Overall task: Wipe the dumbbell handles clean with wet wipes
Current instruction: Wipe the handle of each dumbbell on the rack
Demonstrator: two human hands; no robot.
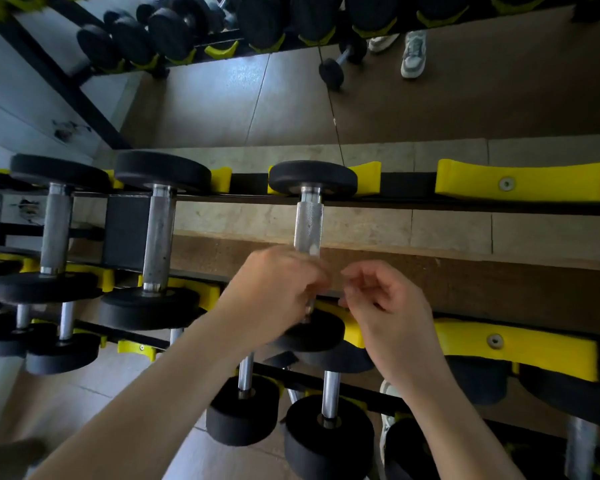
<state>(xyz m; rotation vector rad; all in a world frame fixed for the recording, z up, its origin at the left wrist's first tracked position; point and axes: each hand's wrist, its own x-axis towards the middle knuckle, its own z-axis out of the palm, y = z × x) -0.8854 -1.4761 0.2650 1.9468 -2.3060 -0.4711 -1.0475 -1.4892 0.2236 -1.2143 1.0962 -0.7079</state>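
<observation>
We are gripping a dumbbell handle (pixel 308 223) on the rack (pixel 409 183).
Our left hand (pixel 278 292) is curling round the handle's near end, the dumbbell lying across the top rails; our right hand (pixel 392 313) is hovering just beside, fingers bent and blurred, and we cannot tell whether it is pinching anything.

The handle (pixel 308 225) was silver with a fine cross-hatched knurl and a small white fleck near its lower end. The weight heads (pixel 312 178) were matt black. The cradles (pixel 522 180) were bright yellow on a black rack rail (pixel 406 183). The floor (pixel 499 282) was brown, and the shoes (pixel 413 53) were pale grey and white.
</observation>
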